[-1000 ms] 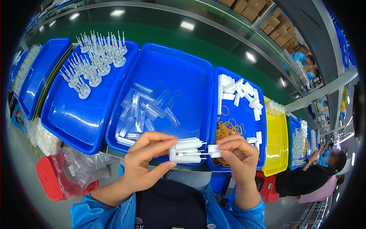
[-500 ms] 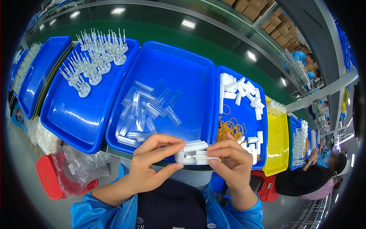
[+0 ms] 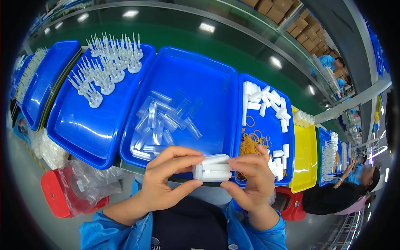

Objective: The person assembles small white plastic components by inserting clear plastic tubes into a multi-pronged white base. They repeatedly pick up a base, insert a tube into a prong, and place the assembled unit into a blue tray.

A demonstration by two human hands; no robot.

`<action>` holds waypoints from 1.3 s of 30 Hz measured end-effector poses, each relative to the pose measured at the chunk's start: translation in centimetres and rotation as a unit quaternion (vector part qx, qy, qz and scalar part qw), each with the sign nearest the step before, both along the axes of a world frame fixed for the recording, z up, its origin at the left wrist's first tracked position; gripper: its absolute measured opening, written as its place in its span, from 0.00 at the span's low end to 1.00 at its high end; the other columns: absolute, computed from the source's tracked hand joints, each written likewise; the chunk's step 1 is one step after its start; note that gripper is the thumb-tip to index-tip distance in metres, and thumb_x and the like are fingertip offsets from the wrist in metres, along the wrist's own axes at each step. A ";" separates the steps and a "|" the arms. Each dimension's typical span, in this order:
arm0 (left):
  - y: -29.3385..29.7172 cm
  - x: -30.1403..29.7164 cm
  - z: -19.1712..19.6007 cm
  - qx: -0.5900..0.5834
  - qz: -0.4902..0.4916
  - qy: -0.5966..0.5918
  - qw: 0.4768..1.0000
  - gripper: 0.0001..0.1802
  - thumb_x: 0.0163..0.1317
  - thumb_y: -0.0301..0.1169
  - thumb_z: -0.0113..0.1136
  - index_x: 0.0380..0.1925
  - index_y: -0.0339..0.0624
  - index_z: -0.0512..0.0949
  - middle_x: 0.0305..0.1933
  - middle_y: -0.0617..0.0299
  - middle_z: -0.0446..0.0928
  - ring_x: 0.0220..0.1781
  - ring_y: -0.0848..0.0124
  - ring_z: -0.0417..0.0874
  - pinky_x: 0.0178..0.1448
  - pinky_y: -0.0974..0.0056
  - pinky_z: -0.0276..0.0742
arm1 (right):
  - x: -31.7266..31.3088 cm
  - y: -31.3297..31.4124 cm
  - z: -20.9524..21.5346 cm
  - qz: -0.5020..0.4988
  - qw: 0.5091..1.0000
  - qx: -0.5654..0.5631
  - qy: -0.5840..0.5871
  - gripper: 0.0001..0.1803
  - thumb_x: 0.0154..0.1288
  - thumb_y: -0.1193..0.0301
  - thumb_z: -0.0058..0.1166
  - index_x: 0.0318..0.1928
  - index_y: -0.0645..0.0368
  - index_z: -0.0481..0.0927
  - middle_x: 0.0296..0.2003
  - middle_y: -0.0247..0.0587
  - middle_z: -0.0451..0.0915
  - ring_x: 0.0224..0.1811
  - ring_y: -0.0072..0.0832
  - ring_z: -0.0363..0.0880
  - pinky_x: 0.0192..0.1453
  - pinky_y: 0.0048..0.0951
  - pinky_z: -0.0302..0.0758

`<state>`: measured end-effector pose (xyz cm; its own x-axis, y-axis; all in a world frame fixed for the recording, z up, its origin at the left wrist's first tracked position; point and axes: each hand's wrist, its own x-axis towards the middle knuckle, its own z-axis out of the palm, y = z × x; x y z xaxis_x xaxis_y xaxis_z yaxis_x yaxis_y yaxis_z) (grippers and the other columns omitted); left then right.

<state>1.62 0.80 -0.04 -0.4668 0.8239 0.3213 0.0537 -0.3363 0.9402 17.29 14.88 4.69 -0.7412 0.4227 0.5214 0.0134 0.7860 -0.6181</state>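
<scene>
bundle of white cylinders sideways near the middle blue tray, left hand clamped on its base; whether the right hand grips, i can't tell; a slackened pinch could spill it

The scene is bright and evenly lit, with soft, faint shadows. Lamps mirror as white spots in the dark green surface, and pale glare streaks the left blue tray. Clear tubes catch thin highlights; white pieces look almost washed out. Fisheye distortion bends the grey beam toward black corners. Far cardboard boxes appear softer.
</scene>
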 end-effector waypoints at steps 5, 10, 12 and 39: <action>-0.1 -0.2 -0.2 0.015 0.008 -0.017 1.000 0.26 0.55 0.21 0.69 0.56 0.34 0.76 0.55 0.50 0.74 0.56 0.62 0.80 0.57 0.61 0.83 | -0.7 0.3 0.9 0.035 0.999 0.003 -0.021 0.11 0.49 0.73 0.71 0.34 0.57 0.84 0.33 0.40 0.85 0.37 0.28 0.83 0.66 0.45 0.59; -1.0 -1.2 -0.5 0.048 0.004 -0.061 0.997 0.25 0.57 0.18 0.66 0.57 0.31 0.74 0.56 0.51 0.70 0.59 0.63 0.77 0.61 0.60 0.81 | -5.1 5.9 2.6 0.079 0.993 0.081 -0.039 0.09 0.55 0.73 0.64 0.39 0.55 0.85 0.36 0.37 0.84 0.41 0.33 0.82 0.58 0.41 0.68; -1.5 -1.3 -0.1 0.050 -0.004 -0.112 0.993 0.24 0.58 0.16 0.64 0.57 0.30 0.74 0.56 0.53 0.66 0.62 0.64 0.74 0.64 0.59 0.79 | -8.4 7.8 2.1 0.088 0.982 0.148 -0.071 0.13 0.55 0.75 0.62 0.43 0.57 0.83 0.40 0.40 0.83 0.45 0.38 0.81 0.56 0.39 0.71; 0.5 -0.2 0.1 0.035 -0.038 -0.074 0.996 0.18 0.56 0.13 0.64 0.48 0.28 0.79 0.57 0.50 0.65 0.61 0.57 0.76 0.62 0.57 0.81 | 2.1 0.9 -1.0 0.012 0.869 -0.464 0.172 0.12 0.68 0.78 0.53 0.50 0.70 0.74 0.41 0.43 0.79 0.43 0.25 0.80 0.51 0.27 0.76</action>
